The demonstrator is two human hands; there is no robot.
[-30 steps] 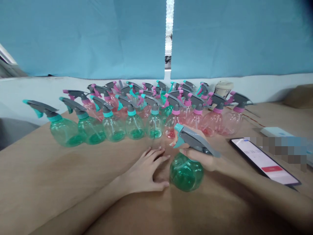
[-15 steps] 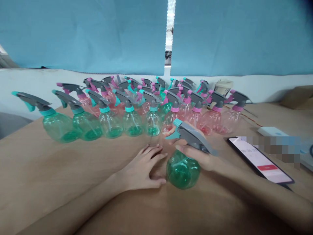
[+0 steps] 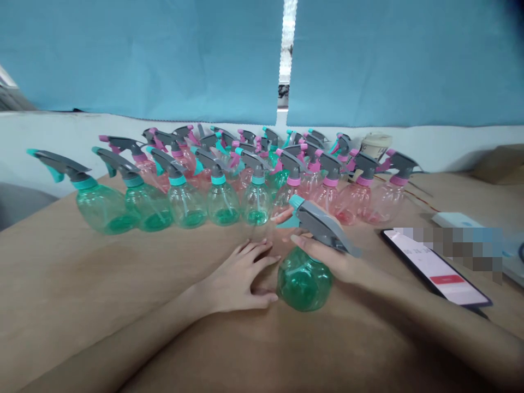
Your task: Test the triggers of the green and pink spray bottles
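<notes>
My right hand (image 3: 327, 254) is closed round the neck of a green spray bottle (image 3: 305, 284), just under its grey and turquoise trigger head (image 3: 321, 221). Part of the trigger is hidden by my fingers. The bottle leans slightly and its nozzle points to the far left. To its left, my left hand (image 3: 241, 278) lies palm down by the tabletop with fingers spread, its thumb tip close to the bottle's side. Beyond both hands stands a front row of spray bottles, among them a clear one with a turquoise collar (image 3: 257, 202) and a pink one (image 3: 354, 202).
Several more spray bottles with pink and turquoise heads crowd behind the front row. A phone (image 3: 438, 267) showing a timer lies on the right of the wooden table (image 3: 82, 289). Behind it are a white box (image 3: 458, 220), a paper cup (image 3: 374, 146) and a brown item (image 3: 499, 164).
The view has shifted slightly. The held bottle and my right hand sit a touch higher and further left in view. My left hand has hardly moved.
</notes>
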